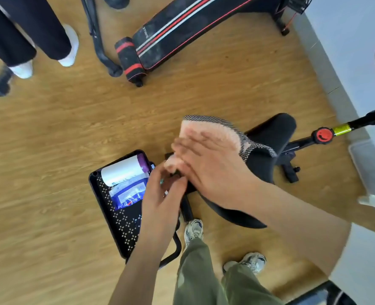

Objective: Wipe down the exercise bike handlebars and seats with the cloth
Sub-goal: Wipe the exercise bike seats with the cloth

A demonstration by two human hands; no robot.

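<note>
The right hand (206,166) is pressing flat on the cloth (206,128) over the seat (272,133). The left hand (162,194) is curling nearby, grip unclear.

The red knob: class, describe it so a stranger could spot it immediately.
Find the black bike seat right of centre, partly under the cloth. Follow the black bar rightwards from it to the red knob. It alone is a red disc with a smiley face, beside a yellow band.

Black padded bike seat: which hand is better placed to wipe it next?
Right, likely: the right hand lies flat on the pink cloth over the black padded seat; the left hand sits beside it.
</note>
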